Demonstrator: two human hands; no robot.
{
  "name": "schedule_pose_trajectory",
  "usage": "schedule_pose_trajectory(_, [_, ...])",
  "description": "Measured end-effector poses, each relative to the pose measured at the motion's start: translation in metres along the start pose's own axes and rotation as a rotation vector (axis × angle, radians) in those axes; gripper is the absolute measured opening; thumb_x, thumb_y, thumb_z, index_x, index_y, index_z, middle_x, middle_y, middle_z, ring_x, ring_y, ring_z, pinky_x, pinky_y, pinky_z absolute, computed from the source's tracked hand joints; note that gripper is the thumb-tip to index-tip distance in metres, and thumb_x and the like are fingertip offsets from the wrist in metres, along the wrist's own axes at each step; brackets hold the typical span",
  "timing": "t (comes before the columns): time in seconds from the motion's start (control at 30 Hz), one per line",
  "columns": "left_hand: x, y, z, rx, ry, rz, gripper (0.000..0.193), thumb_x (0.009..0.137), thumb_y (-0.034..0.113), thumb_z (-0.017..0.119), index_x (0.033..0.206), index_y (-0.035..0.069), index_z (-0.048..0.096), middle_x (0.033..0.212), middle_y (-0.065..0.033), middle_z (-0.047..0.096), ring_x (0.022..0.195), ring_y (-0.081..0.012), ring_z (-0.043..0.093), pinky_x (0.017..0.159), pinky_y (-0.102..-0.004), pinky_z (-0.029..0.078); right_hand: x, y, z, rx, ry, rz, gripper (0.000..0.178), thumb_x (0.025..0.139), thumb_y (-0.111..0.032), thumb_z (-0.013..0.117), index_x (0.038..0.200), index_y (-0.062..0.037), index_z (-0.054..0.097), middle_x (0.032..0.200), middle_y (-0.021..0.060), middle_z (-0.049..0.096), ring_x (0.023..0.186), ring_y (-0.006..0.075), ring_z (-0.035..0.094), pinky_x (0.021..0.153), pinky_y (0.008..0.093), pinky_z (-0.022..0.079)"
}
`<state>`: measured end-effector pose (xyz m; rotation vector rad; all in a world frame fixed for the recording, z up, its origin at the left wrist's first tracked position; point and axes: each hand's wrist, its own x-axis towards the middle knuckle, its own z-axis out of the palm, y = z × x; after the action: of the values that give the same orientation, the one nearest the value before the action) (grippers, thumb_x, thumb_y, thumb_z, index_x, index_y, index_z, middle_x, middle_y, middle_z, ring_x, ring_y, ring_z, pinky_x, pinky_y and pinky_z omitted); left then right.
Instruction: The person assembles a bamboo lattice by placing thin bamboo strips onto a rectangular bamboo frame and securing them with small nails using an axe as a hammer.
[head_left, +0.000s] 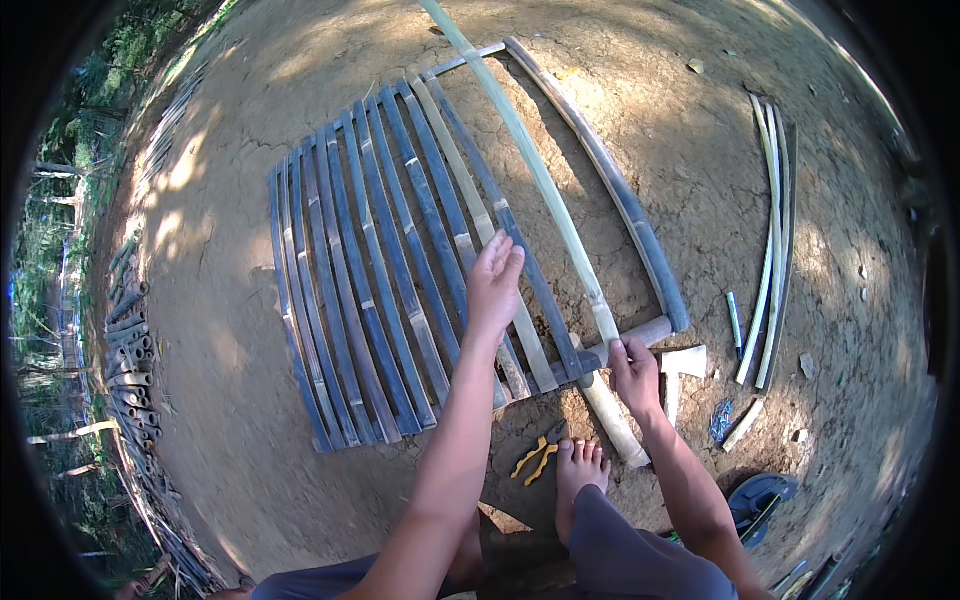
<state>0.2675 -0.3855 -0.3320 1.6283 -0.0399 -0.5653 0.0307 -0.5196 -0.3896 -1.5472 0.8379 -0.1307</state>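
My right hand is closed on the near end of a long, pale green bamboo strip. The strip slants away from me, up and to the left, over the gap in a bamboo frame. Its near end lies by the frame's thick round crosspiece. My left hand is held over the dark bamboo slats, fingers stretched out and empty. Whether it touches them I cannot tell. The slats lie side by side across the frame, with narrow gaps between. A dark curved side pole bounds the frame on the right.
Yellow-handled pliers lie beside my bare foot. An axe head and a short pole are near my right hand. Loose pale strips and a marker pen lie right; cut bamboo is stacked far left.
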Motion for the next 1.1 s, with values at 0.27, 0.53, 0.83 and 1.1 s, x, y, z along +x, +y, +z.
schedule_pose_trajectory(0.27, [-0.035,-0.087,0.029,0.634,-0.001,0.006,0.055,0.095,0.027,0.072,0.140,-0.001,0.060,0.138,-0.0211,0.063,0.109,-0.0304,0.068,0.098,-0.0398,0.053,0.053,0.002,0.030,-0.245,-0.050,0.126,0.030,0.105,-0.022,0.059,0.127,-0.0028,0.067,0.071,0.0116,0.067,0.055,0.0202,0.069,0.056,0.0378,0.056])
schedule_pose_trajectory(0.53, [-0.039,-0.107,0.030,0.692,0.015,0.102,0.050,0.090,0.018,0.073,0.133,-0.004,0.061,0.129,-0.0245,0.062,0.126,-0.0425,0.057,0.111,-0.0495,0.043,0.060,0.003,0.028,-0.748,-0.135,-0.036,0.032,0.101,-0.030,0.059,0.129,-0.0221,0.071,0.106,0.0184,0.075,0.106,0.0421,0.070,0.091,0.0512,0.055])
schedule_pose_trajectory(0.83, [-0.035,-0.118,0.026,0.816,0.038,0.189,0.056,0.086,0.015,0.078,0.138,0.002,0.060,0.126,-0.0195,0.064,0.109,-0.0341,0.062,0.100,-0.0440,0.050,0.076,-0.002,0.021,-0.764,-0.279,0.042,0.028,0.098,-0.032,0.064,0.122,-0.0227,0.076,0.110,0.0157,0.076,0.108,0.0366,0.071,0.093,0.0478,0.055])
schedule_pose_trajectory(1.1, [-0.039,-0.115,0.035,0.863,0.038,0.235,0.060,0.086,0.019,0.079,0.141,0.006,0.059,0.128,-0.0183,0.063,0.120,-0.0369,0.057,0.105,-0.0454,0.046,0.079,-0.003,0.013,-0.686,-0.268,0.109,0.028,0.096,-0.039,0.069,0.119,-0.0250,0.078,0.109,0.0117,0.077,0.107,0.0351,0.071,0.091,0.0460,0.056])
